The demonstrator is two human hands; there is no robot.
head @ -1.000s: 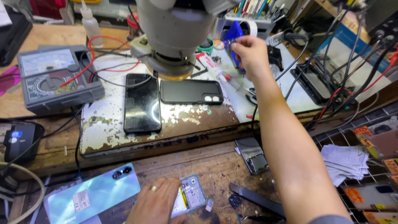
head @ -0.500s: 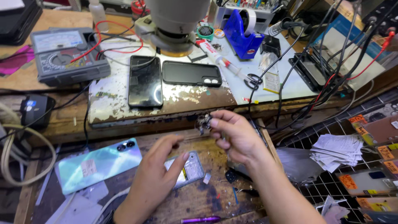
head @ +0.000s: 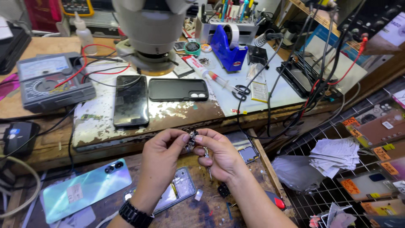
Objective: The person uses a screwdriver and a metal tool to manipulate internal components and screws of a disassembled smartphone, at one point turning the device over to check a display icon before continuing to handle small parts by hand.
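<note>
Am watching both hands at lower centre of frame. Left hand (head: 162,154) and right hand (head: 219,154) pinching small dark phone component (head: 192,138) between thumb and fingertips, both clamped on it, held in air above wooden bench (head: 126,169). Right hand also gripping thin tool (head: 207,162) (screwdriver or tweezers, cannot tell). Opened phone frame (head: 181,192) lying directly below. Risk: part slipping from pinch, dropping into clutter beneath; tool tip scratching it.

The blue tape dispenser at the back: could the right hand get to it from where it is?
Probably yes: the right hand would pass over the black case to the dispenser; only loose cables hang nearby.
</note>
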